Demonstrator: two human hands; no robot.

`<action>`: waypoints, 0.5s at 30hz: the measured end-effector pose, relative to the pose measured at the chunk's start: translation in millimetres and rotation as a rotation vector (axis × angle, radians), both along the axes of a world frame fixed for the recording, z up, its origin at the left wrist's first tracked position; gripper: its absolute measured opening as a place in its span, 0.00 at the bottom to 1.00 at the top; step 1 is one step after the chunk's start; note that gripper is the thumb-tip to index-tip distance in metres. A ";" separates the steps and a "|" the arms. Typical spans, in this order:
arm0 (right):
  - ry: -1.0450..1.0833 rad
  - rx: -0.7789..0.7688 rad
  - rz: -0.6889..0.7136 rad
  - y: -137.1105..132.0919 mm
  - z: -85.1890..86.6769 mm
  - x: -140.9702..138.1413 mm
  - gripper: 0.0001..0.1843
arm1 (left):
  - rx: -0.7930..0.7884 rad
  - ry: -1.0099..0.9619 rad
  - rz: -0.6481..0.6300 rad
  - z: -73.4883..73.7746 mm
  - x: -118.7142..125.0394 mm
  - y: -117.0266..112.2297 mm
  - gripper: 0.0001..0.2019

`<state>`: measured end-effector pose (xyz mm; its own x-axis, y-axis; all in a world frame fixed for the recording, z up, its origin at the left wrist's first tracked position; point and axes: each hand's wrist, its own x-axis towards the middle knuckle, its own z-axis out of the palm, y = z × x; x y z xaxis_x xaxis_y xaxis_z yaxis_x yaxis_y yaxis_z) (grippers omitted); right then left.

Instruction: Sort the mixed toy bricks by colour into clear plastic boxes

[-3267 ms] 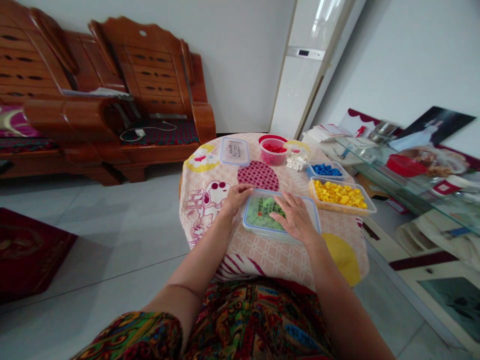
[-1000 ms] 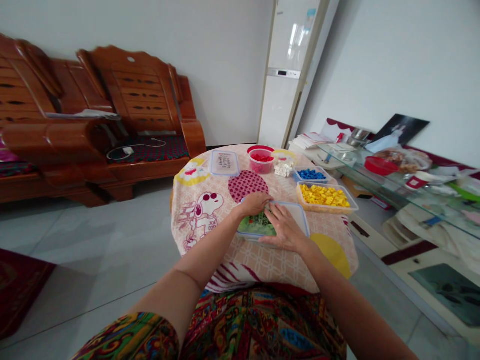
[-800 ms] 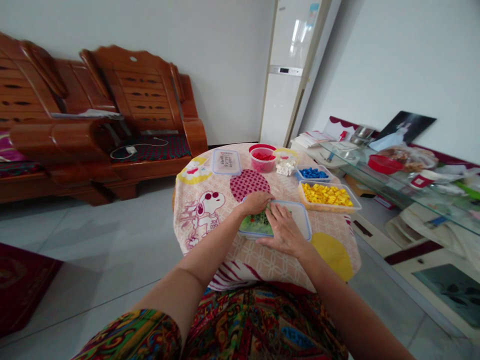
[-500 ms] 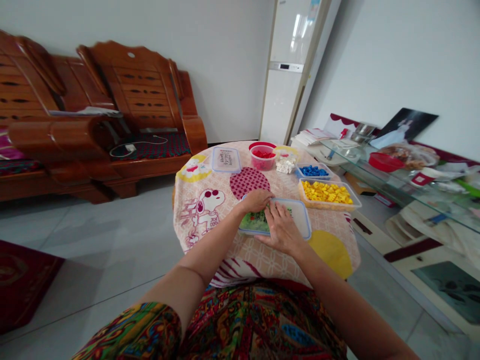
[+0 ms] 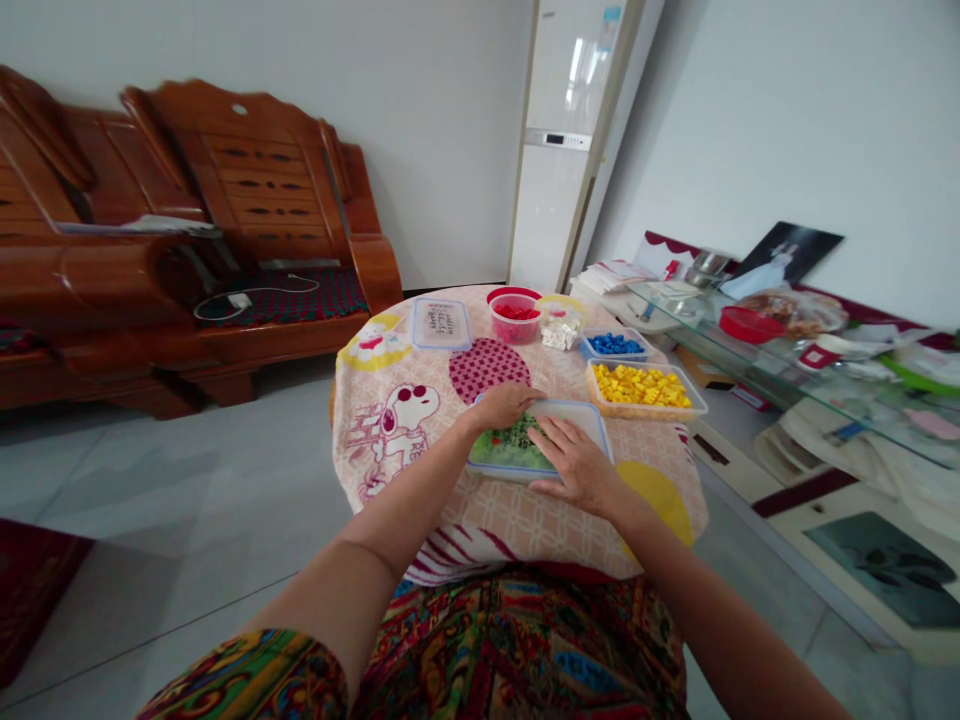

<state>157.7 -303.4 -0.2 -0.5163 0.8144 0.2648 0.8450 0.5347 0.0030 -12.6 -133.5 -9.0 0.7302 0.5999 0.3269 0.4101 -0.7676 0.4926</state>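
A clear lidded plastic container (image 5: 517,450) with a blue rim lies near the front of the round table. Green contents show through its left half, and dark writing marks the lid. My left hand (image 5: 504,406) rests across the lid's far left edge, fingers stretched out to the right. Flat on the lid's right half lies my right hand (image 5: 576,466), its fingers spread and its palm over the near edge. A small gap separates the two hands. Neither hand grips anything that I can see.
Behind the container stand a tub of red pieces (image 5: 516,318), white pieces (image 5: 560,334), a box of blue pieces (image 5: 615,345) and a box of yellow pieces (image 5: 641,385). A loose lid (image 5: 440,325) lies back left. A cluttered glass-topped cabinet (image 5: 757,350) borders the right side.
My right hand has slid slightly right and nearer to me, so its fingertips are now apart from my left hand. More of the lid's writing shows. The whole view has shifted slightly.
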 end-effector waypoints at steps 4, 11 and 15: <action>0.019 -0.045 0.033 -7.7 1.1 16.8 0.39 | -0.007 0.079 -0.043 -0.5 0.7 1.9 0.17; 0.066 -0.187 0.066 -5.6 7.9 26.2 0.38 | -0.067 0.085 -0.270 10.2 12.2 17.1 0.15; 0.052 -0.172 0.064 -5.3 5.8 26.0 0.38 | -0.146 0.010 -0.275 11.6 27.9 14.9 0.13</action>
<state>183.7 -308.7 5.6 -0.5578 0.8160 0.1519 0.8059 0.5762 -0.1359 15.3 -118.6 2.6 0.8743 0.4198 0.2437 0.2025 -0.7717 0.6029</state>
